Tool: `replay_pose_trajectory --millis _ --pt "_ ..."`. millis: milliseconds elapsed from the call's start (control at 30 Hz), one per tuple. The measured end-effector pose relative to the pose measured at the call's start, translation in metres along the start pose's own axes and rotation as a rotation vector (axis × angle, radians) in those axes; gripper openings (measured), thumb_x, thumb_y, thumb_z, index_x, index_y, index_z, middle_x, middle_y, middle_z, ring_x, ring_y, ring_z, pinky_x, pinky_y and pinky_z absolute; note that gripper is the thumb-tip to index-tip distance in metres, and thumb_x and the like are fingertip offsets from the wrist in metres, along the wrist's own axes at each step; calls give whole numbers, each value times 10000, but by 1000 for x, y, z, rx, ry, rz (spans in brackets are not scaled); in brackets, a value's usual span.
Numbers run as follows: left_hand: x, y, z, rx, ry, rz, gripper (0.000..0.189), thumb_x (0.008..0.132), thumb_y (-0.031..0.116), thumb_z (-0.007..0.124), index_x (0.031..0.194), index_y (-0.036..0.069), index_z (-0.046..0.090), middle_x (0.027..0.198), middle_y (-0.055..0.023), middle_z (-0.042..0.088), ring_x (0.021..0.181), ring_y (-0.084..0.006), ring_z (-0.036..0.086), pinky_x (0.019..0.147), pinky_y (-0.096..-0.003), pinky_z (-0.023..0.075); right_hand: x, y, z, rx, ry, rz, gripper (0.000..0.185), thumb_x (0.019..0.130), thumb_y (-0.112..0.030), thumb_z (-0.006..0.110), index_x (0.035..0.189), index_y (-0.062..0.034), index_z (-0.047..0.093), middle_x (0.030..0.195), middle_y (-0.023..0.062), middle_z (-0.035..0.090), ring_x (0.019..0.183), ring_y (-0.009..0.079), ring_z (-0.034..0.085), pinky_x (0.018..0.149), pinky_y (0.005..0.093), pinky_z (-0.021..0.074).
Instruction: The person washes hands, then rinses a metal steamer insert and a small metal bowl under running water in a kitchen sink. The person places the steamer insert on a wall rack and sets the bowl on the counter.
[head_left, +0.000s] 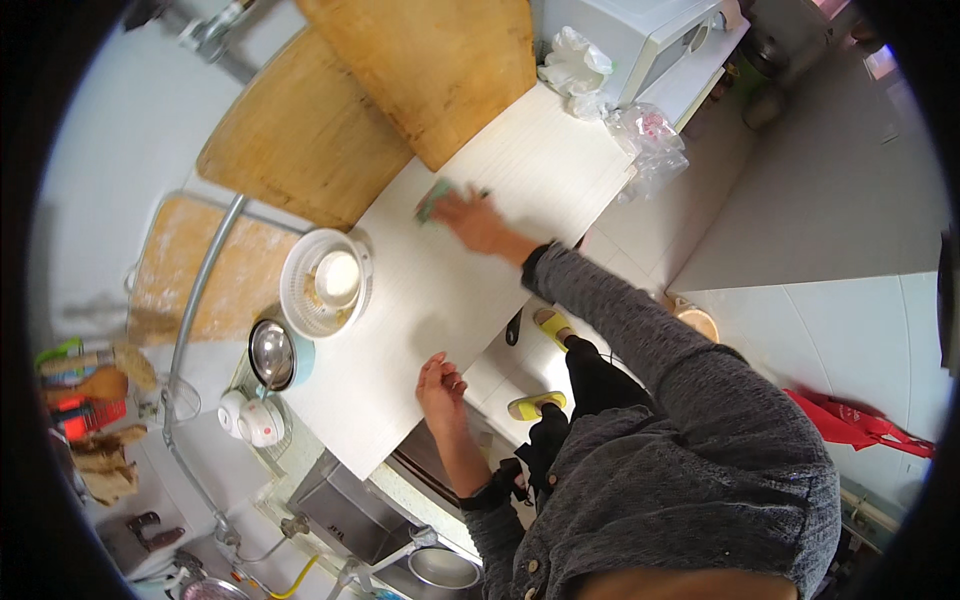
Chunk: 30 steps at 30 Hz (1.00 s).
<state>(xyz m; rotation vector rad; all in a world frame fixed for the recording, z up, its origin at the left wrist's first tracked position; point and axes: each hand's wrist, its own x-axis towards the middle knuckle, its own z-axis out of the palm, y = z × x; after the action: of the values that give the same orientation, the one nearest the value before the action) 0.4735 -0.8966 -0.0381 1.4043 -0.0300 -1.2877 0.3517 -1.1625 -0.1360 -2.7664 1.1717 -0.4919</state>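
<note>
My right hand (480, 223) reaches across the white tabletop (420, 292), blurred. Its fingers rest on a green cloth or scouring pad (435, 199), pressed to the surface just before the leaning wooden boards. My left hand (441, 384) hangs by the table's front edge, fingers loosely curled and apart, with nothing visible in it. Beyond it stands a white plastic colander (291, 291) with a pale round bowl (337, 279) inside. A light-blue pot (304, 357) with a shiny steel bowl or lid (273, 352) sits beside the colander.
Large wooden boards (300, 135) lean on the wall; another, floury board (210, 262) stands behind a grey pipe (199, 277). Plastic bags (649, 139) hang over the table's far end near a microwave (637, 45). White bowls (259, 421) and a steel sink (345, 510) are at lower left.
</note>
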Motion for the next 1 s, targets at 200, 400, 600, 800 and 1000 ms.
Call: replay_pose_trajectory --millis 200,400,600,800,1000 --pt "38 -33 74 45 -166 -128 167 899 167 502 974 58 604 700 -9 588 556 -83 508 474 -209 431 -82 151 -25 -73 190 313 412 824 -80 490 1236 -93 493 1334 102 434 1249 324 371 994 547 284" --pt "50 -37 114 182 -196 -132 374 900 243 508 1238 92 454 1026 -100 555 865 -192 541 707 -325 484 -124 45 -22 60 152 291 333 797 -129 492 1114 -206 560 1102 14 569 1033 208 531 839 672 264" --pt "25 -26 110 167 -156 83 654 913 418 438 1442 225 104 1365 -167 314 1171 -336 409 923 -484 389 -71 -67 -70 1124 184 521 244 845 -167 492 1047 -69 588 966 134 617 932 297 582 807 410 445" --pt "21 -7 69 -49 -313 379 631 891 469 447 1370 88 294 1239 -180 466 1140 -311 458 943 -472 390 -72 -195 -121 502 394 512 291 852 -285 486 925 -16 571 923 233 590 862 419 574 755 459 465" --pt "-12 25 9 -79 -279 297 621 885 483 437 1359 93 340 1290 -181 432 1149 -337 445 969 -508 358 -110 -219 -153 444 152 38 349 867 -354 461 991 -42 557 984 206 591 803 413 591 734 449 489"
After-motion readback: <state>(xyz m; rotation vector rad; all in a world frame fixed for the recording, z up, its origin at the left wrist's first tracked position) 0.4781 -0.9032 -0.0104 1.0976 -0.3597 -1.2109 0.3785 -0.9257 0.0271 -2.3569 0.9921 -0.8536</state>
